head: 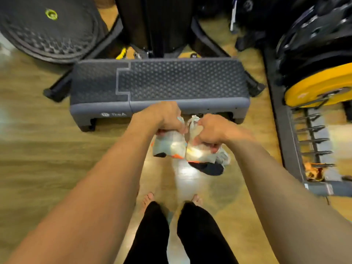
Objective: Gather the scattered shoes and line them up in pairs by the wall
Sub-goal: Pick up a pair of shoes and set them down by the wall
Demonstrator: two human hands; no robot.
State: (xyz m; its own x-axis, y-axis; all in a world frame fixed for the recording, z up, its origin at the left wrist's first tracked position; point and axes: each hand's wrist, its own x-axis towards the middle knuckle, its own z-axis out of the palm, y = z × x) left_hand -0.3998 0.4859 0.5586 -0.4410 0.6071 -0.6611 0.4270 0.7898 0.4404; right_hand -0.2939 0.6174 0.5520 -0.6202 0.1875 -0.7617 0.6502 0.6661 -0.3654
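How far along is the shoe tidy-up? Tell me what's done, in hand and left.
Done: no lined-up shoes show in this view. In hand: the left hand grips one pale sneaker and the right hand grips a second sneaker, held side by side above the wooden floor before the grey step platform. Left: setting this pair by the wall; other scattered shoes, if any, lie out of view.

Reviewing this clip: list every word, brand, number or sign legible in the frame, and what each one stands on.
"TheA", roughly, beside a round logo: front edge of the grey step; blurred, so the reading is uncertain.
Faint mark on the yellow plate: too blurred to read.
White tag on the rack's corner: too small to read.
Shoes: no text readable.
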